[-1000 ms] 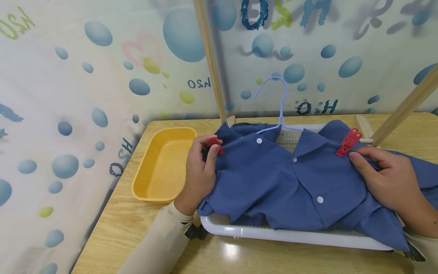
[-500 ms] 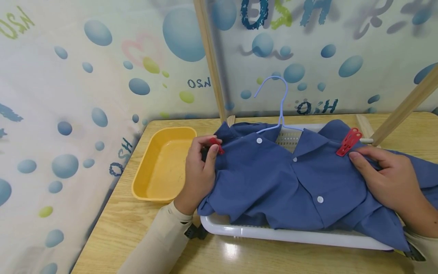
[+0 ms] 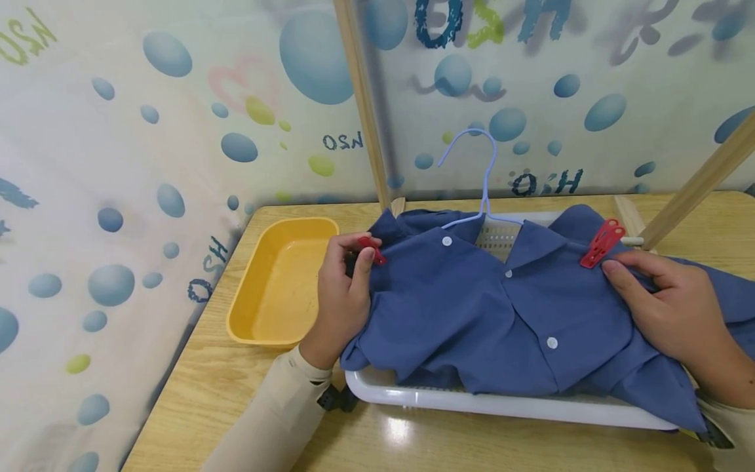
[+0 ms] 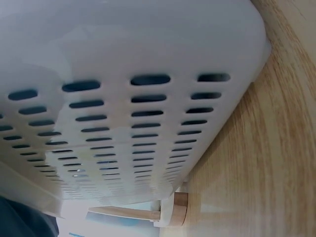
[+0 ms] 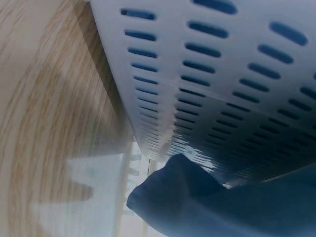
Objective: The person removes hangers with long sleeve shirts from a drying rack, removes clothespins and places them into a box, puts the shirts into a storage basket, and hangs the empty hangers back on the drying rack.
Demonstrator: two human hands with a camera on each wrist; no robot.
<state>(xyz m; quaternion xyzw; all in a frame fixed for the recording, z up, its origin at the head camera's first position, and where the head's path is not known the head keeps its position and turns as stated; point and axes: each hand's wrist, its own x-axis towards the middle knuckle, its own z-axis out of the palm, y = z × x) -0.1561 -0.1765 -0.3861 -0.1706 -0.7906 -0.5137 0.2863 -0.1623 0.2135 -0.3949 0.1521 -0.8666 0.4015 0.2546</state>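
A blue button-up shirt [image 3: 448, 308] lies spread over a white slotted basket [image 3: 519, 406], its collar around a light-blue hanger [image 3: 487, 177]. At the left shoulder my left hand [image 3: 345, 295] pinches a red clothespin [image 3: 373, 250] between thumb and fingers. A second red clothespin [image 3: 603, 244] stands clipped on the opposite shoulder. Just beside it, my right hand [image 3: 672, 301] pinches the shirt fabric between thumb and forefinger. Neither hand shows in the wrist views; a shirt fold [image 5: 173, 197] hangs beside the basket wall [image 5: 207, 79] in the right one.
Left of the basket sits a yellow plastic tub [image 3: 274, 282] on the wooden table [image 3: 194, 393]. Two wooden poles [image 3: 362, 98] rise behind and to the right, in front of a bubble-patterned backdrop [image 3: 253, 39]. In the left wrist view the basket's side [image 4: 113, 54] fills most of the frame.
My left hand has shifted very slightly left with the red clothespin. The right hand and the shirt stay in place.
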